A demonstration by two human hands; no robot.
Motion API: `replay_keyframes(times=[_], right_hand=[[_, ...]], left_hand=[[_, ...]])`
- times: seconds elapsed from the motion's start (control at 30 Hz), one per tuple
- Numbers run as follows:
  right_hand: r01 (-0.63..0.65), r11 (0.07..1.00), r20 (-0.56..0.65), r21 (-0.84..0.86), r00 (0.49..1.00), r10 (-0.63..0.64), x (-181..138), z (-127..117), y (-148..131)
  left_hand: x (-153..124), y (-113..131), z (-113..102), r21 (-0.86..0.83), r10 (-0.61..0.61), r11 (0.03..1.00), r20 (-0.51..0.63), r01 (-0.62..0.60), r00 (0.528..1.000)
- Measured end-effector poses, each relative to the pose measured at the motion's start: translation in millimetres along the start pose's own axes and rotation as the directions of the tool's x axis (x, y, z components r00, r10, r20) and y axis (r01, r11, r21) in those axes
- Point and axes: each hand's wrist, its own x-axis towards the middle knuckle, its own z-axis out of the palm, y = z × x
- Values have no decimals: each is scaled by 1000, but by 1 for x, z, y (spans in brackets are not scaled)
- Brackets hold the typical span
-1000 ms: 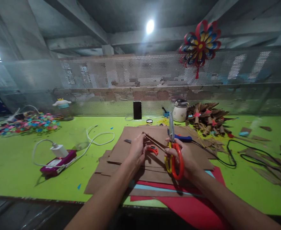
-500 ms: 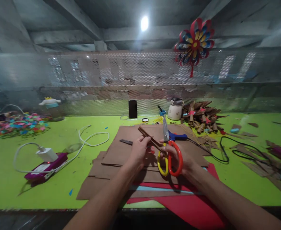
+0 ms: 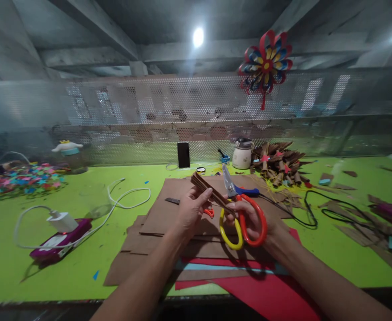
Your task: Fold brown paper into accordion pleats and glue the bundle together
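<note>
My left hand [image 3: 191, 211] pinches a thin stack of brown paper strips [image 3: 205, 188], which slants up to the left above the table. My right hand [image 3: 252, 218] grips scissors [image 3: 238, 214] with one red and one yellow handle loop; the blades point up and away, meeting the lower end of the strips. Both hands hover over a pile of brown card sheets [image 3: 169, 218] lying on red paper [image 3: 266, 294] and a light blue sheet [image 3: 209, 266]. A small red cutter [image 3: 210, 212] lies on the card between my hands.
A green table [image 3: 32, 263] carries a purple power bank with white charger and cable [image 3: 60, 232] at left, coloured paper scraps [image 3: 18, 180] far left, a black phone [image 3: 183, 154], a white jar [image 3: 242, 154], rolled brown cones [image 3: 281, 165], a black cable [image 3: 319, 209]. A paper pinwheel [image 3: 265, 62] hangs on the mesh screen.
My left hand has lifted the strips a little and tilted them more steeply. The scissors have tipped leftward with the handles spread wider. The camera view shifted slightly right.
</note>
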Motion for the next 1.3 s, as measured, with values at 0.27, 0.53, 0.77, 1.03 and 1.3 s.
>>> replay_keyframes(times=[0.27,0.53,0.77,1.03,1.3], right_hand=[[12,991,33,-134,999,-8,-13,8,-5],[309,617,88,-724,928,-361,-7,-11,-17],[284,-109,304,-953,894,-329,-23,-11,-31],[241,-332,344,-912,890,-299,-32,-8,-31],[312,-345,428,-885,835,-345,-34,-9,-29]], left_hand=[[3,2,-5,-27,13,1000,-1,-13,1000],[13,36,-19,-165,150,968,-225,-189,963],[12,49,-28,-181,175,961,-194,-211,965],[11,53,-27,-141,211,963,-138,-230,968],[7,53,-23,-132,242,958,-101,-254,965]])
